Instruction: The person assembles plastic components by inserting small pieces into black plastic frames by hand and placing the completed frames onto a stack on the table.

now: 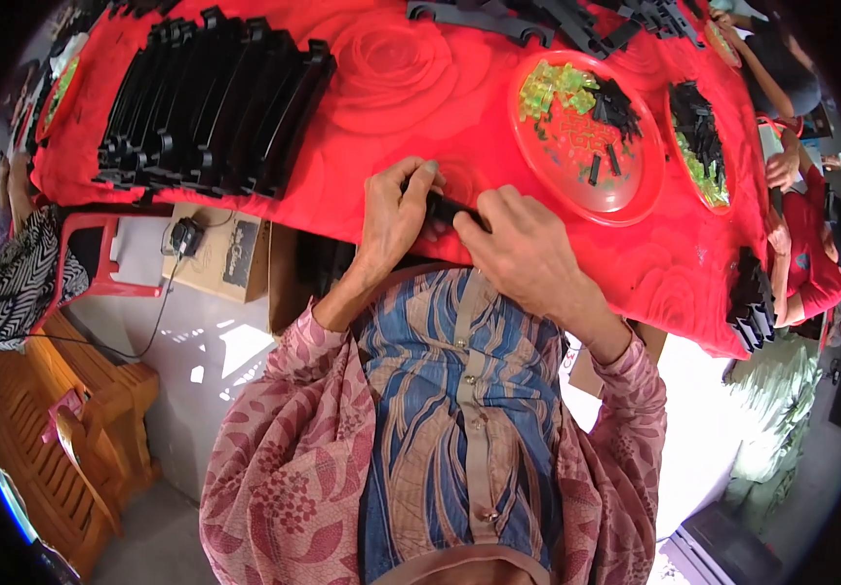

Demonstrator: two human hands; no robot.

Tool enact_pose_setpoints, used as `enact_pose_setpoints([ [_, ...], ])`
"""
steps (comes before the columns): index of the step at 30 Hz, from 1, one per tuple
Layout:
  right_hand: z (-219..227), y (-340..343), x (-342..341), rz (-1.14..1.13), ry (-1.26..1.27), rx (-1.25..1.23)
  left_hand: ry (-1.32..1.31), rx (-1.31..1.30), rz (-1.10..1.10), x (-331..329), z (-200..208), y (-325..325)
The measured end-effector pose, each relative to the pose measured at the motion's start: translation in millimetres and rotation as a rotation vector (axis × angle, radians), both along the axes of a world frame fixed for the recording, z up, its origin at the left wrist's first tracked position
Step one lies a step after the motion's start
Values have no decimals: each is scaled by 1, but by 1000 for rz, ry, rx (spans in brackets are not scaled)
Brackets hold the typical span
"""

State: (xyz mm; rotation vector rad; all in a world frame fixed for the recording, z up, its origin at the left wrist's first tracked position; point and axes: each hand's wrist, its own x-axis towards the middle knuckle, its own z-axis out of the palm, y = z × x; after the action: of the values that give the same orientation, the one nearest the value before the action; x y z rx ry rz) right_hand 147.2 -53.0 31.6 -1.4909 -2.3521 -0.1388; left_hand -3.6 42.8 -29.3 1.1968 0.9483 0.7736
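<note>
Both my hands meet at the near edge of the red-covered table, around a small dark black plastic piece (pixel 449 209). My left hand (pixel 391 216) is closed at the piece's left end, thumb and forefinger bent together. My right hand (pixel 526 242) wraps the right end, its fingers curled and hiding most of it. Just beyond my right hand sits a red oval plate (pixel 627 203). On the plate lie a heap of yellow-green translucent bits (pixel 555 88) and small black plastic parts (pixel 617 109).
A row of long black plastic strips (pixel 214 109) covers the table's left side; more black parts (pixel 576 24) lie at the far edge. A second plate (pixel 723 207) stands right. People work at both sides. Below left are a red chair (pixel 108 255), a cardboard box (pixel 230 258) and a wooden bench (pixel 35 429).
</note>
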Motion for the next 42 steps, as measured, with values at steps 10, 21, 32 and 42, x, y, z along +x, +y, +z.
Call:
enact_pose_setpoints([
  [10,-2,1,2,-2,-134,-204,114,232,-8,3,-4,1],
  [21,4,21,26,111,154,-440,55,65,-77,0,-4,4],
  [32,11,39,26,231,39,-379,48,82,-98,1,2,5],
  [42,8,31,25,276,206,-402,42,38,-94,-3,4,-2],
])
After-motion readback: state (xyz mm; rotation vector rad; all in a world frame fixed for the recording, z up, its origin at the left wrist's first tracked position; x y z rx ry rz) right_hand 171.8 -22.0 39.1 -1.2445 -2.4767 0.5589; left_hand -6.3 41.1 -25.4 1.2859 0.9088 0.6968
